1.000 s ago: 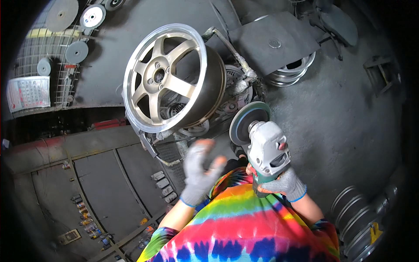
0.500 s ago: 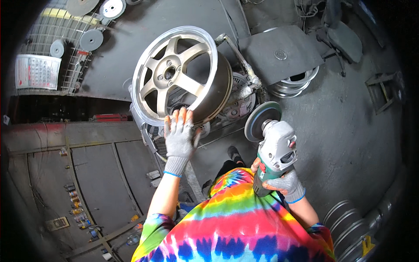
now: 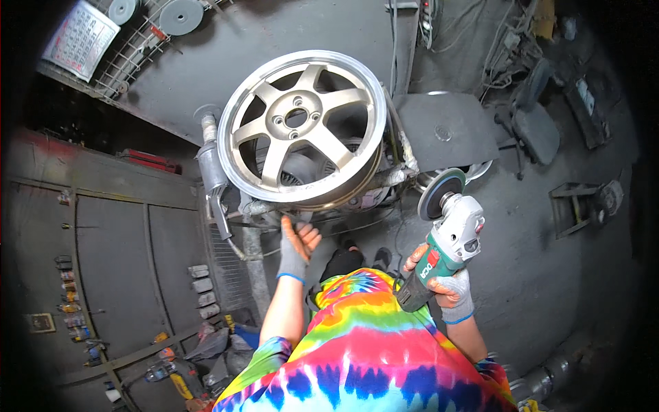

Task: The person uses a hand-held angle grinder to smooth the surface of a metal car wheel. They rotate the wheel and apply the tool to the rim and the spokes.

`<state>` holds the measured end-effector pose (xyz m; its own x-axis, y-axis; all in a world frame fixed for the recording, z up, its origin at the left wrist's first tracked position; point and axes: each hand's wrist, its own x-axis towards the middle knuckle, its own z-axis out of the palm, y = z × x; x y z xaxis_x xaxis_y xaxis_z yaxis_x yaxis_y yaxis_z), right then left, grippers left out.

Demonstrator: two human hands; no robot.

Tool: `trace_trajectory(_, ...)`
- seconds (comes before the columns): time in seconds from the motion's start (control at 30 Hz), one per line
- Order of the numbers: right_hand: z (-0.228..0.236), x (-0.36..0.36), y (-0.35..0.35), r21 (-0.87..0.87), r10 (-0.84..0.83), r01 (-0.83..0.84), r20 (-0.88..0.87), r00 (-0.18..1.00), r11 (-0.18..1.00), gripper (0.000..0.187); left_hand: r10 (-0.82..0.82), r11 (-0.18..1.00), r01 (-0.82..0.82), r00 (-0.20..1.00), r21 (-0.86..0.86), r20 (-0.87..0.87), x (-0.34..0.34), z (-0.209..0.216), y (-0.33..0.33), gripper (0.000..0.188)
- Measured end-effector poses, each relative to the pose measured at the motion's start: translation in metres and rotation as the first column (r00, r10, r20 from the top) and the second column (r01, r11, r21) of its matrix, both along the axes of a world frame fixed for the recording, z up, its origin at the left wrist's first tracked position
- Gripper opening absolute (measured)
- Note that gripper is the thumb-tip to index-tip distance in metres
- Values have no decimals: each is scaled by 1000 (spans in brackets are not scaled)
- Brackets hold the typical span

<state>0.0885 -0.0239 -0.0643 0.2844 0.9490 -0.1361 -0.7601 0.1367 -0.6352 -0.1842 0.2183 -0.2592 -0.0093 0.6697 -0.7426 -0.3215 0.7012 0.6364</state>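
Observation:
A gold six-spoke wheel rim (image 3: 327,140) with a bright machined lip rests tilted on a metal stand. Just below its near edge is my left hand (image 3: 298,248), in a grey glove with orange-stained fingers. It holds nothing; the thumb is stretched out, the fingers loosely bent and apart from the rim. My right hand (image 3: 453,292), gloved the same way, is wrapped round the green and black body of an angle grinder (image 3: 458,235). The grinder's round disc (image 3: 443,194) points away from me, to the right of the rim and apart from it.
A grey air tool (image 3: 211,169) with a hose hangs left of the rim. Behind the grinder stand a dark square panel (image 3: 445,130) and more stacked rims (image 3: 478,169). A chair (image 3: 537,134) is at the far right. Discs (image 3: 181,15) hang on a wire rack at upper left.
My left hand has come off the rim's lip and dropped below it, turning over. The rim looks tilted differently as the view turned. The grinder stays in my right hand.

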Motion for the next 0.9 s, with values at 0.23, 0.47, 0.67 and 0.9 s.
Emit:
trace_trajectory(0.23,51,12,50,-144,18,12,210,978,989,59,418,905,-280,726,-321,545,83,9,9,108)
trace_trajectory(0.47,62,15,93,-148,63,-40,158,985,988,79,396,918,-282,620,-279,677,92,-14,8,61)
trace_trajectory(0.67,56,46,121,-123,248,-231,155,956,965,80,403,891,-398,475,-217,782,57,-58,-1,58)
trace_trajectory(0.9,60,98,134,-102,334,-320,185,924,942,82,533,796,-597,770,99,352,25,-5,24,71)
